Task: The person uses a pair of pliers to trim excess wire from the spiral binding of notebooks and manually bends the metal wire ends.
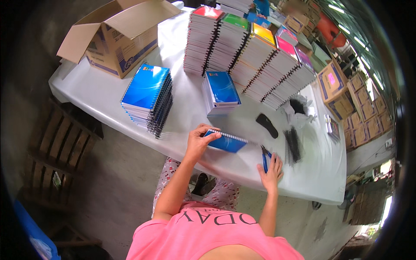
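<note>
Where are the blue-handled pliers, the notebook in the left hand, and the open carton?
Blue-handled pliers [264, 162]: head view, on a handle.
Held notebook [227, 142]: head view, middle of its blue cover.
Open carton [135, 46]: head view, on a side wall below the flaps.

Right hand [271, 174] blurred, pliers [265, 161] partly hidden under it, protruding coil end [252, 142] smeared

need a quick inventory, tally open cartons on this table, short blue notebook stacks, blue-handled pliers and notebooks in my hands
Open carton: 1
Short blue notebook stacks: 2
Blue-handled pliers: 1
Notebook in left hand: 1
Total: 5
</note>
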{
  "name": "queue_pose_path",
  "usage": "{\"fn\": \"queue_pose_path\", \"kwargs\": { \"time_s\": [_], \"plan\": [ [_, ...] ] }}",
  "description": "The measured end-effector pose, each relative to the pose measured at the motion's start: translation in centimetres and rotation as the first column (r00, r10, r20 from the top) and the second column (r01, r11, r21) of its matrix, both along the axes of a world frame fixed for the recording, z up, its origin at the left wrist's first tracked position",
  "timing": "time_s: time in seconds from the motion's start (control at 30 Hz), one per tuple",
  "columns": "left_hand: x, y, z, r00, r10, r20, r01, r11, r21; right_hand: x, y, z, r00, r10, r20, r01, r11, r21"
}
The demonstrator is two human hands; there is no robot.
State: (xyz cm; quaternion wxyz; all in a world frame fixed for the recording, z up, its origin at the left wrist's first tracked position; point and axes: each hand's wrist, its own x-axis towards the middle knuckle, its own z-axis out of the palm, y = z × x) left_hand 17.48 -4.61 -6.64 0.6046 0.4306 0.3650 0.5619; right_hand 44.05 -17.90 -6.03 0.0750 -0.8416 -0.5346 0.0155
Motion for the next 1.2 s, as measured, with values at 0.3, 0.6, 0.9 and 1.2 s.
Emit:
{"fn": "queue_pose_path", "kwargs": {
  "time_s": [0.3, 0.6, 0.9, 1.2],
  "plan": [
    [0.8, -2.8, 5.8, 0.860, 0.385, -0.334, -0.197, 0.856, 0.478, -7.4, 0.6, 5.6, 0.633, 0.513, -0.580, 0.021, 0.737, 0.675],
    [0.9, -3.8, 7.8, 0.716, 0.586, -0.380, -0.156, 0.664, 0.731, -11.5, 1.1, 11.0, 0.761, 0.621, -0.186, -0.427, 0.696, 0.577],
    [1.2, -4.5, 7.0, 0.766, 0.596, -0.241, -0.214, 0.590, 0.779, -11.0, -0.4, 10.1, -0.323, 0.229, -0.918, -0.235, 0.920, 0.312],
    [-1.1, -4.2, 7.5, 0.810, 0.586, -0.024, -0.495, 0.705, 0.507, -4.5, 0.2, 3.3, 0.956, 0.259, -0.135, -0.220, 0.944, 0.247]
  ]
}}
